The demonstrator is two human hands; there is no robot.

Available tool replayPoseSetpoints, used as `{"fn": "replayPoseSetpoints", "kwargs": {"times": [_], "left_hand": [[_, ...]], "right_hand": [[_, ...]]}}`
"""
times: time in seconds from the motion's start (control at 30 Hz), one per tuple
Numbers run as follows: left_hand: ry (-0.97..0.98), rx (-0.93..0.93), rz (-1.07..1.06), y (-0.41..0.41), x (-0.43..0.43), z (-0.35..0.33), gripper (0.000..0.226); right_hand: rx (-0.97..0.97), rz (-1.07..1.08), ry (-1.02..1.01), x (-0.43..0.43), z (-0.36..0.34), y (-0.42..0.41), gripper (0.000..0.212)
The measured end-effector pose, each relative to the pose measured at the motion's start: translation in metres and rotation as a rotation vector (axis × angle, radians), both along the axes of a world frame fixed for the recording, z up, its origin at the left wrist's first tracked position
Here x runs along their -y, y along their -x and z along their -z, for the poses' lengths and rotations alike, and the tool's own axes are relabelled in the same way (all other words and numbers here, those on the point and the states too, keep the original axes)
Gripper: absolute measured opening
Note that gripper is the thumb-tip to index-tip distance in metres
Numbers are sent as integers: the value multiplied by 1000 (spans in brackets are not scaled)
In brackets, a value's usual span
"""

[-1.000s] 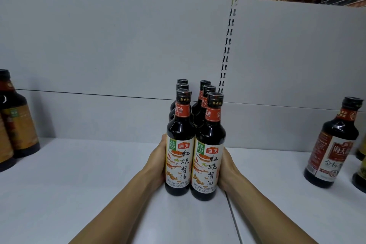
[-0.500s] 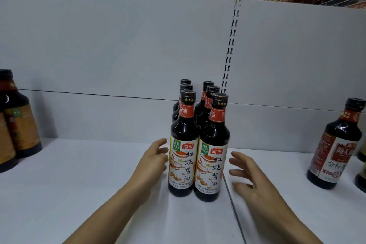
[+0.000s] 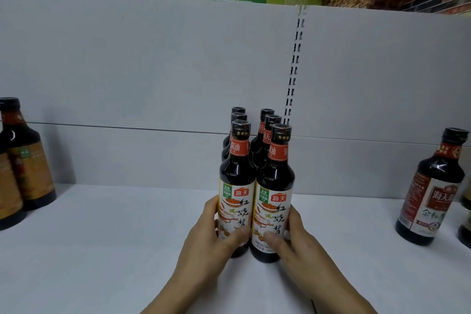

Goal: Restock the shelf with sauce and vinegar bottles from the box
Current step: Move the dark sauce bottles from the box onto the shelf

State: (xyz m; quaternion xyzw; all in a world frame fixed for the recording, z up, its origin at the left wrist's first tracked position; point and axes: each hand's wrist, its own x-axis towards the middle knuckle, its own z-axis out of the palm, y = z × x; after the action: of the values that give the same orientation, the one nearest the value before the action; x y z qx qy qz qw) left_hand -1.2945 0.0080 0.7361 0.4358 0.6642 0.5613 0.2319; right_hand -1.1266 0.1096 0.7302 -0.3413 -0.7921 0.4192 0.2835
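Observation:
Several dark soy sauce bottles stand in two rows on the white shelf (image 3: 114,237). The front left bottle (image 3: 235,186) and the front right bottle (image 3: 275,191) have white labels and red neck bands. My left hand (image 3: 206,234) grips the front left bottle, thumb across its label. My right hand (image 3: 295,239) grips the front right bottle the same way. The box is not in view.
Two large dark bottles with brown labels (image 3: 23,168) stand at the far left of the shelf. A dark bottle with a red label (image 3: 430,194) stands at the right, another bottle (image 3: 466,222) cut off beside it. A grey back panel (image 3: 153,71) closes the shelf behind.
Both hands had let go and pulled back from the front pair half a second ago. Now they have closed around the two front bottles again.

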Motion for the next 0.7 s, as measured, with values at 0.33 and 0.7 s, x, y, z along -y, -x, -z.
{"fn": "replayPoseSetpoints", "kwargs": {"times": [0.33, 0.7], "left_hand": [[-2, -40, -18, 3, -1, 5, 58], [-54, -95, 18, 4, -3, 12, 60]], "right_hand": [[15, -23, -4, -5, 2, 2, 66], [32, -31, -20, -8, 1, 4, 67]]}}
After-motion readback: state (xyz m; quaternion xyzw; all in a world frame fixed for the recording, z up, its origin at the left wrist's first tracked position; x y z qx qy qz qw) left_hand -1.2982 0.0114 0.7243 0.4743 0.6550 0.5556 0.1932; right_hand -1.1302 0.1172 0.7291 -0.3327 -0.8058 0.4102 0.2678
